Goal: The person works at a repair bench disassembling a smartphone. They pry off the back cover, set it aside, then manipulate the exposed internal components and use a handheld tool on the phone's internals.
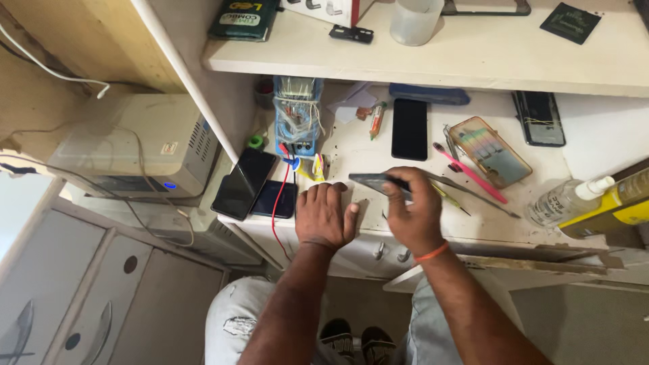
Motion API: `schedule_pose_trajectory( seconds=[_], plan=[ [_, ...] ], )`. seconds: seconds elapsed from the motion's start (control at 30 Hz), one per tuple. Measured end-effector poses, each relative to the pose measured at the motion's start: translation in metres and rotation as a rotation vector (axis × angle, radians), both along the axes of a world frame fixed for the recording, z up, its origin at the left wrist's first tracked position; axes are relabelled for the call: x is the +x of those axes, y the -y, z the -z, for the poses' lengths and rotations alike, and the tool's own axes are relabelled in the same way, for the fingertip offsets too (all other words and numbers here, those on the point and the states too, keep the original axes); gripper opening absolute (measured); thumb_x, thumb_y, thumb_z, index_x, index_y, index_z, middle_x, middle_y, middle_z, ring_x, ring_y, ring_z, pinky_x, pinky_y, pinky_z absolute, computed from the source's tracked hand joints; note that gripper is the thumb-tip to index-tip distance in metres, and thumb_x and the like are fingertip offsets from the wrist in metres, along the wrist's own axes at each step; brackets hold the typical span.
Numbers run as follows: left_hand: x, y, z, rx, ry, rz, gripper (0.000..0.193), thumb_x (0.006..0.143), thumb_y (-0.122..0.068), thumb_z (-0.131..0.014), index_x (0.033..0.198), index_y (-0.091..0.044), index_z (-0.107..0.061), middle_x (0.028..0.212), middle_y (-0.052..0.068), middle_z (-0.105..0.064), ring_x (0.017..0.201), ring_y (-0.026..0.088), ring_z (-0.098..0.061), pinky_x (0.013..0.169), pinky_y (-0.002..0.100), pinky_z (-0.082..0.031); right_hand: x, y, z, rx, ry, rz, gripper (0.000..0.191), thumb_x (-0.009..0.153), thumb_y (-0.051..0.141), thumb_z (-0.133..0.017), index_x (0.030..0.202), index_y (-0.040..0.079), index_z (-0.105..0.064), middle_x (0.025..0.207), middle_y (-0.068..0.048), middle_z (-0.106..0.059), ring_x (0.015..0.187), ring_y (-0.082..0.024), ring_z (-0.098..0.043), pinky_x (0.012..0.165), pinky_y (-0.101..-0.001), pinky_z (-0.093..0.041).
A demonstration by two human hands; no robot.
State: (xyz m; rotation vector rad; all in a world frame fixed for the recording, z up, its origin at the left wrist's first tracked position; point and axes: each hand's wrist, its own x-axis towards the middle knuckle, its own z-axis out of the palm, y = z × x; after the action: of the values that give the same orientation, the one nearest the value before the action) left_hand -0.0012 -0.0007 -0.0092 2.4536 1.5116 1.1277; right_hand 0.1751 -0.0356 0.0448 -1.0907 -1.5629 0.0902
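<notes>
On the upper shelf (473, 61) I see a dark green flat package (243, 19) with yellow print at the left end, a white and red box (324, 9) beside it, a translucent plastic cup (414, 20), and a small black square packet (570, 23) toward the right. Below, on the white worktop (358, 152), a clear case of wires (297, 115) stands at the back left. At the far right a clear spray bottle (566, 201) with a white label lies next to a yellow bottle (618, 203).

My right hand (414, 213) is closed around a dark phone (380, 184), fingers wrapped over its right end. The phone sits near the front of the worktop, held on edge so I see mostly its thin side; its long axis runs left to right, the free end pointing left and tilted slightly up. My left hand (326, 215) lies flat, palm down, fingers loosely together, holding nothing, just left of the phone and near the front edge.

Open room is scarce: two dark phones (253, 189) overhang the left corner, a black phone (410, 128) lies behind, and a pink-handled tool (470, 172) and a clear phone cover (490, 151) crowd the right. The barest patch lies between my hands and the black phone.
</notes>
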Motion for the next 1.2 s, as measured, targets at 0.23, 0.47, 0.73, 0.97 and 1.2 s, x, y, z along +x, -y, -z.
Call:
schedule_pose_trajectory(
  seconds=[0.23,0.47,0.73,0.97,1.2],
  plan=[
    [0.003,0.0,-0.004,0.069,-0.103,-0.01,0.066,0.088,-0.063,-0.056,0.125,-0.01,-0.063,0.103,0.013,-0.061,0.1,0.035,-0.056,0.087,0.05,-0.041,0.005,-0.01,0.022,-0.287,-0.623,-0.298,0.045,0.101,0.008,-0.063,0.143,0.001,-0.047,0.1,-0.002,-0.065,0.081,-0.004,-0.054,0.069,-0.0183,-0.044],
    [0.001,0.003,-0.002,0.055,-0.137,-0.003,0.059,0.091,-0.062,-0.057,0.123,-0.013,-0.066,0.101,0.012,-0.061,0.099,0.035,-0.057,0.087,0.049,-0.042,0.012,-0.02,0.02,-0.252,-0.578,-0.309,0.032,0.101,0.012,-0.07,0.128,0.0,-0.056,0.101,-0.002,-0.065,0.086,-0.004,-0.058,0.076,-0.019,-0.049],
    [0.004,0.003,-0.007,0.063,-0.085,-0.013,0.06,0.084,-0.066,-0.061,0.11,-0.013,-0.07,0.095,0.012,-0.06,0.096,0.035,-0.058,0.085,0.049,-0.042,0.027,-0.02,0.031,-0.126,-0.611,-0.214,0.024,0.099,0.011,-0.075,0.113,0.004,-0.057,0.101,-0.001,-0.066,0.081,-0.003,-0.055,0.073,-0.018,-0.046],
    [0.004,0.001,-0.003,0.013,-0.091,-0.045,0.051,0.09,-0.058,-0.06,0.103,-0.009,-0.067,0.096,0.012,-0.06,0.096,0.034,-0.057,0.087,0.048,-0.041,0.036,-0.027,0.029,-0.185,-0.92,-0.315,0.023,0.098,0.004,-0.075,0.115,0.006,-0.06,0.093,0.0,-0.065,0.073,-0.003,-0.053,0.062,-0.0184,-0.041],
    [0.005,0.0,-0.002,0.003,-0.08,-0.039,0.05,0.089,-0.058,-0.06,0.102,-0.01,-0.067,0.098,0.012,-0.06,0.097,0.033,-0.056,0.087,0.048,-0.041,0.061,-0.031,0.035,-0.235,-0.606,-0.098,0.01,0.103,0.008,-0.07,0.111,0.002,-0.07,0.09,0.005,-0.063,0.078,-0.002,-0.051,0.071,-0.0182,-0.044]
  ],
)
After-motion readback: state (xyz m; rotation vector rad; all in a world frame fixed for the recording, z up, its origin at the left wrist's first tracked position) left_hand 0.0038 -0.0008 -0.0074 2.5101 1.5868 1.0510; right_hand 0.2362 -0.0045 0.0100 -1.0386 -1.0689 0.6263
